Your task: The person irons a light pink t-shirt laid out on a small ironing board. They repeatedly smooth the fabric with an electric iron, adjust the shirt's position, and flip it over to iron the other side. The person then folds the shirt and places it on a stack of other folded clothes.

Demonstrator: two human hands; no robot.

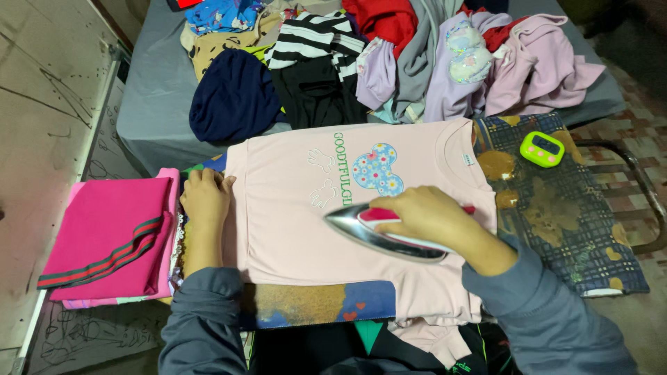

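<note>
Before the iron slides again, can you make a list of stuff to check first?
1. Right hand grips the iron by its handle: ok.
2. Left hand lies flat on the pink shirt's edge, apart from the iron: ok.
3. Shirt lies smooth where the iron's tip points: ok.
4. Iron's cord is out of the way: cannot tell, no cord shows.
5. Green timer sits away from the iron, on the board cover: ok.
6. Folded pink stack is beside the shirt, not under it: ok.
</note>
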